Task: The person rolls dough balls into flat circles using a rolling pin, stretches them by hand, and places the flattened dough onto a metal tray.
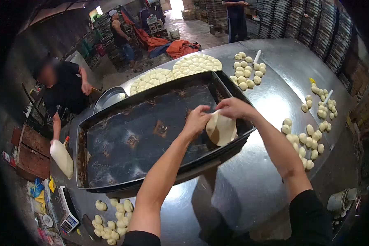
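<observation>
Over the near right corner of a large dark baking tray (147, 119) hangs a thin, flattened piece of dough (222, 130). My left hand (198, 122) pinches its upper left edge. The fingers of my right hand (235, 109) are closed on its top edge, close to the left fingertips. The dough droops down from both hands, and its lower end lies at the tray's near right end. Nothing else lies in the tray, whose dark bottom shows brownish worn patches. Its edges suggest another tray stacked beneath.
Dough balls (244, 74) lie in clusters on the metal table (270, 139), beside white rolling pins (257, 56). Divided dough rounds (197, 64) sit beyond the tray. A digital scale (69, 217) stands at left. A co-worker (67, 84) touches a dough lump (62, 159).
</observation>
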### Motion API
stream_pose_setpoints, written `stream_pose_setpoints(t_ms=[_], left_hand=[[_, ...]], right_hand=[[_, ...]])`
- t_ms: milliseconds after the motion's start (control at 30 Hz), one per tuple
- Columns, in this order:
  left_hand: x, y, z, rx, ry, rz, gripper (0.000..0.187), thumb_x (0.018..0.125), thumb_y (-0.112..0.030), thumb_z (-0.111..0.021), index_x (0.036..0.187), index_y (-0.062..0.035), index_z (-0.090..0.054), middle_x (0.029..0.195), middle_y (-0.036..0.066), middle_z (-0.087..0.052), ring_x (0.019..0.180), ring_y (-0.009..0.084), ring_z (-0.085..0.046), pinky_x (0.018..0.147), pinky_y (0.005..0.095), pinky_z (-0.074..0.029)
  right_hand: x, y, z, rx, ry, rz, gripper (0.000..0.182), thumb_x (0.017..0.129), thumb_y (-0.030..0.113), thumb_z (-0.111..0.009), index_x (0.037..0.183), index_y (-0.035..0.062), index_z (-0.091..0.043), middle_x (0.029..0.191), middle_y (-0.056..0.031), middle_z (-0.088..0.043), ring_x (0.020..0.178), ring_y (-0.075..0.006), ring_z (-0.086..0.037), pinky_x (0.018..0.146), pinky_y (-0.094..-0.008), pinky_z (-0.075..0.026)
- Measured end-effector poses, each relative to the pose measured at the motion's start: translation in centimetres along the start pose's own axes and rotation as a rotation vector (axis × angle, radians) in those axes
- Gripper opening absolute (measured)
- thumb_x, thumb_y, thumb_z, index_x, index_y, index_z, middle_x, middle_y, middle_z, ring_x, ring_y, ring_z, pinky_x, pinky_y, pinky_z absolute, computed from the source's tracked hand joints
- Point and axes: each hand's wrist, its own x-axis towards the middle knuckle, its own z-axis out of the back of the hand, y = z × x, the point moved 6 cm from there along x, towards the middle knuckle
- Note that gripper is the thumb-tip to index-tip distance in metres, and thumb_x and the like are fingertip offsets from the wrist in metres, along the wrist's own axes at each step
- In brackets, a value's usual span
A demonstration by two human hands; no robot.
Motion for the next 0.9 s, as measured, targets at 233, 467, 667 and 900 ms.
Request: stream_pose_setpoints(t_ms=[233,467,667,900], left_hand=[[5.0,4.5,1.0,0.725,-0.245,0.074,0.022,0.08,-0.017,-0.065,0.096,-0.0044,-0.071,0.088,0.019,-0.07,0.084,0.0362,-0.068,0.075,0.0447,-0.054],[-7.4,-4.3,0.8,0.61,-0.305,-0.305,0.022,0.087,-0.012,-0.055,0.104,-0.0012,-0.064,0.104,0.02,-0.061,0.095,0.0386,-0.06,0.083,0.0461,-0.049],[-36.8,-0.7,-1.1,0.171,-0.354,-0.205,0.018,0.088,-0.009,-0.064,0.103,-0.0005,-0.068,0.104,0.016,-0.067,0.096,0.0281,-0.066,0.083,0.0353,-0.053],[-57.1,13.1,1.7,0.037,-0.566,0.406,0.021,0.093,-0.015,-0.059,0.107,-0.0018,-0.068,0.094,0.011,-0.07,0.086,0.021,-0.067,0.075,0.032,-0.052]], right_hand=[[5.8,-4.2,-4.3,-0.354,-0.184,0.048,0.027,0.075,0.019,-0.07,0.098,0.0047,-0.067,0.087,-0.0184,-0.069,0.084,-0.0343,-0.067,0.076,-0.0412,-0.052],[-1.1,4.1,-5.5,-0.185,-0.297,0.306,0.025,0.085,0.016,-0.066,0.107,0.0038,-0.068,0.097,-0.015,-0.069,0.089,-0.0281,-0.067,0.08,-0.0371,-0.053],[-10.1,12.9,-27.2,0.177,0.264,0.25,0.027,0.088,0.015,-0.062,0.112,0.0047,-0.066,0.099,-0.0134,-0.07,0.088,-0.0284,-0.068,0.078,-0.0365,-0.053],[-14.0,17.4,-47.5,-0.371,0.559,0.748,0.042,0.074,0.006,-0.06,0.115,0.0066,-0.063,0.121,-0.0182,-0.058,0.118,-0.0371,-0.051,0.097,-0.0438,-0.045]])
